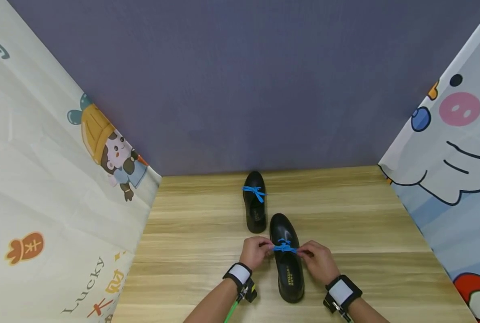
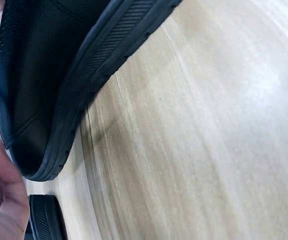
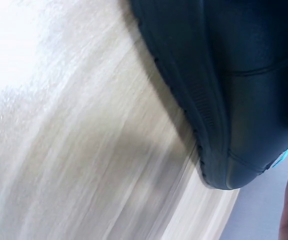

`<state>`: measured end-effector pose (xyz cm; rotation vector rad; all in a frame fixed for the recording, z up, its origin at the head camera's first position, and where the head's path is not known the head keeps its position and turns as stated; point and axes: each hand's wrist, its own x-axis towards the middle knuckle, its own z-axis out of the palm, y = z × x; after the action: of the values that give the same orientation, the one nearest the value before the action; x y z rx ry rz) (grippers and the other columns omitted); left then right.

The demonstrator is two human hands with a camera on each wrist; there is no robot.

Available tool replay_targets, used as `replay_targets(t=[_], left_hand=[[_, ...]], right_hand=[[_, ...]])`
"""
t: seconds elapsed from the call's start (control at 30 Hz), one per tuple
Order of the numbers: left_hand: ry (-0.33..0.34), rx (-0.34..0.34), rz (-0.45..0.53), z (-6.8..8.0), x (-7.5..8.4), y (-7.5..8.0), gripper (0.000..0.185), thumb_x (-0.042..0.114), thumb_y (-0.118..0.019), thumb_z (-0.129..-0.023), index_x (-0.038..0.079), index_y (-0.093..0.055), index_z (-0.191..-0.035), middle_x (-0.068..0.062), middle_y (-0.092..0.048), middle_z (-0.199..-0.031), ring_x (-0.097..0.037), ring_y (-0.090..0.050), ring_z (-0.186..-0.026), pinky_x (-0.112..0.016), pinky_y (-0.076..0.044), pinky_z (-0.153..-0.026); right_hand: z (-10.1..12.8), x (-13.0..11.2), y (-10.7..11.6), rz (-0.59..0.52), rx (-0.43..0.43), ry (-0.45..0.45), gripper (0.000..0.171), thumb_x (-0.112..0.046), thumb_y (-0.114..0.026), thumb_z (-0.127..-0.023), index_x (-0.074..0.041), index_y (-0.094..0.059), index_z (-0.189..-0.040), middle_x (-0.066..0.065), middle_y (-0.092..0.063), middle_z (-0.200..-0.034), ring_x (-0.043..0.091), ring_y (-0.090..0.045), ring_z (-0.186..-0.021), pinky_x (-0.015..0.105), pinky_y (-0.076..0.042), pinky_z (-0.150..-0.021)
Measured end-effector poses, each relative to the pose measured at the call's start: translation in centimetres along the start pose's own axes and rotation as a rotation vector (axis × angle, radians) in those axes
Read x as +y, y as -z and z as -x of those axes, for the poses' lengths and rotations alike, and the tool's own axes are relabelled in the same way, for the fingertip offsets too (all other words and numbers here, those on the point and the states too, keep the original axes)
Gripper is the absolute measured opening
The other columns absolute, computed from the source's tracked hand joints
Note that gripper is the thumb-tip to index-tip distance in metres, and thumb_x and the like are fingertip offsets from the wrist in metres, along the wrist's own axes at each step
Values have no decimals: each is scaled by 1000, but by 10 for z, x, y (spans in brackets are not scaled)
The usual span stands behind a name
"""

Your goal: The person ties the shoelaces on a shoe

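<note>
1. a light wooden table (image 1: 207, 233) with lengthwise grain carries everything; its far edge meets a purple wall at 12 o'clock.
2. a black shoe (image 1: 289, 264) stands on it near 6 o'clock, toe pointing to 12 o'clock, sole flat on the wood, blue lace (image 1: 284, 247) across its top.
3. a second black shoe (image 1: 255, 207) stands just beyond it toward 11 o'clock, toe also at 12 o'clock, with a blue bow (image 1: 254, 192).
4. printed cloths border the table at 9 and 3 o'clock.

near shoe (image 1: 289, 264): black | lace (image 1: 284, 247): blue | table (image 1: 385, 233): light wood grain
</note>
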<state>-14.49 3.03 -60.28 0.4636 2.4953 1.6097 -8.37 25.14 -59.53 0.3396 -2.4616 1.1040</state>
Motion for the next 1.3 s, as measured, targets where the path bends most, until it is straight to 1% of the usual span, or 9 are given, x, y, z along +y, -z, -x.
replay_targets(t=[0.2,0.47,0.6,0.73,0.87,0.97,1.13,1.2,1.3], left_hand=[[-112,77,-163,0,-4,1,7,3,-74,-87,4,-77,-81,-2,-69,-75,-7,-60,-69,-20,-50,-66],[-231,139,-318,3,-11,1,7,0,-78,-82,5,-76,-77,-2,-69,-72,-10,-62,-66,-20,-50,-63],[-262,158,-356,4,-12,0,10,-3,-78,-80,5,-74,-74,-1,-68,-69,-10,-61,-64,-20,-49,-61],[-256,166,-347,5,-12,0,9,-1,-78,-80,5,-75,-75,0,-67,-70,-9,-61,-65,-20,-49,-62],[-249,123,-296,8,-12,-1,4,5,-78,-84,7,-78,-81,0,-70,-77,-10,-65,-72,-20,-51,-68],[-237,68,-277,9,-10,0,6,8,-77,-87,7,-78,-92,-2,-71,-89,-13,-67,-81,-23,-53,-74],[-203,-12,-225,7,-2,3,20,11,-67,-97,6,-72,-115,-6,-67,-107,-15,-65,-94,-24,-54,-78],[-211,-43,-185,4,1,2,20,13,-63,-99,7,-71,-117,-4,-67,-108,-12,-64,-95,-22,-54,-77],[-241,-77,-153,1,5,-1,17,16,-66,-98,7,-72,-111,-2,-67,-104,-8,-64,-92,-19,-53,-75]], right_hand=[[1,4,1,14,-4,7,30,17,-81,-67,-8,-71,-78,-3,-67,-78,2,-59,-70,12,-45,-62],[2,6,2,50,-23,-23,32,19,-80,-67,-10,-70,-76,-5,-65,-77,7,-61,-69,24,-50,-61],[2,9,2,64,-37,-35,34,20,-78,-67,-11,-69,-75,-7,-64,-77,8,-61,-70,28,-52,-61],[2,14,3,79,-41,7,32,18,-80,-66,-10,-69,-76,-6,-65,-77,7,-62,-70,25,-51,-62],[1,19,5,69,-51,101,31,15,-84,-64,-9,-72,-79,2,-68,-86,12,-65,-75,18,-50,-65],[-1,18,7,49,-69,140,31,15,-83,-66,-8,-74,-84,6,-66,-96,15,-64,-82,17,-48,-68],[-8,7,7,0,-94,75,31,13,-77,-74,-6,-73,-98,1,-57,-93,9,-55,-81,22,-47,-65],[-12,2,4,-28,-118,48,28,8,-78,-79,-4,-72,-104,0,-57,-90,7,-54,-78,24,-48,-62],[-17,-4,-3,-59,-164,33,26,-2,-79,-83,-3,-72,-108,-2,-58,-87,6,-53,-75,25,-48,-61]])
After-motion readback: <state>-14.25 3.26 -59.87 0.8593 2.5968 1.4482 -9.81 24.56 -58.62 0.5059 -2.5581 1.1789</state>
